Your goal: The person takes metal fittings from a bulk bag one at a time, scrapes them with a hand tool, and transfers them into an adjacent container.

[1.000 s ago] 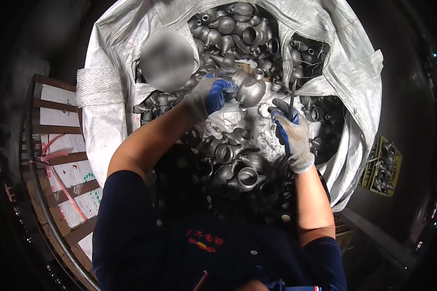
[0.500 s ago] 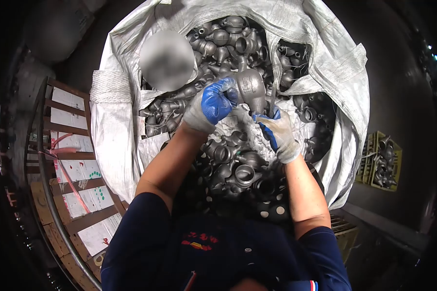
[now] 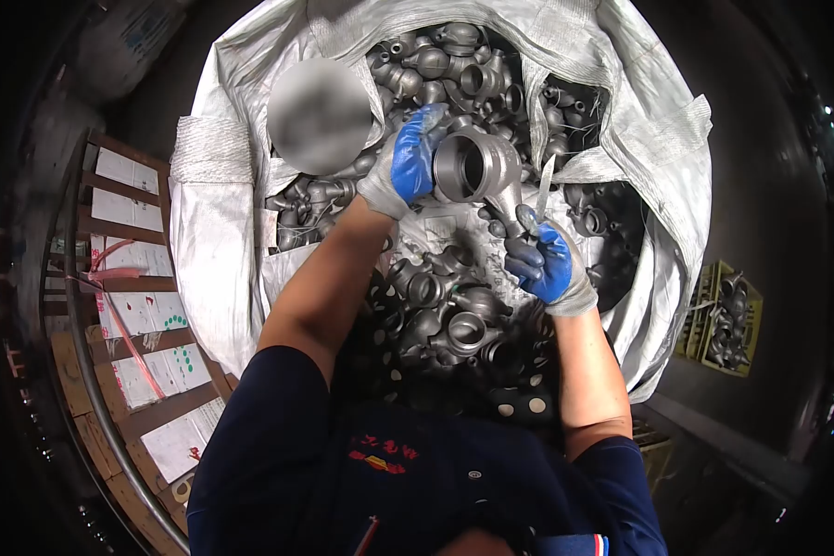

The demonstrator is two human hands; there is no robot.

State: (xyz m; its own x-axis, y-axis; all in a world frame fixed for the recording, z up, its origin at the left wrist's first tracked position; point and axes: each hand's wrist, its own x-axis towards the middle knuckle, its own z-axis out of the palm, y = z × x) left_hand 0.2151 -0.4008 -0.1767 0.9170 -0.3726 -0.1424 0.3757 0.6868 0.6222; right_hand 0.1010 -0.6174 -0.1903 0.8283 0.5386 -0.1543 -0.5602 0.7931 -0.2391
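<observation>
A grey metal casting (image 3: pixel 502 165), with a round body, a wide open mouth and a narrower neck, is held up over the pile. Its mouth faces left and towards me. My left hand (image 3: pixel 411 165), in a blue-and-white coated glove, is against the mouth's rim, fingers stretched upward along it; the thumb is hidden. My right hand (image 3: pixel 549 267), gloved alike, is closed around a narrow flat file (image 3: pixel 546 188), its tip pointing up. The right fingertips are by the casting's neck. Below the hands, several similar castings (image 3: pixel 465 331) lie close to my body.
A large white woven bag (image 3: pixel 218 241) surrounds the work, filled with castings (image 3: pixel 431 63). White sheeting (image 3: pixel 447 227) lies among them. At left stands a slatted wooden rack (image 3: pixel 148 246) with a metal rail. A yellow crate (image 3: pixel 749 320) holding parts is at right.
The casting has turned so its open mouth now shows. My left hand has shifted from a curled grip to straighter fingers. My right hand has moved slightly down, exposing the file.
</observation>
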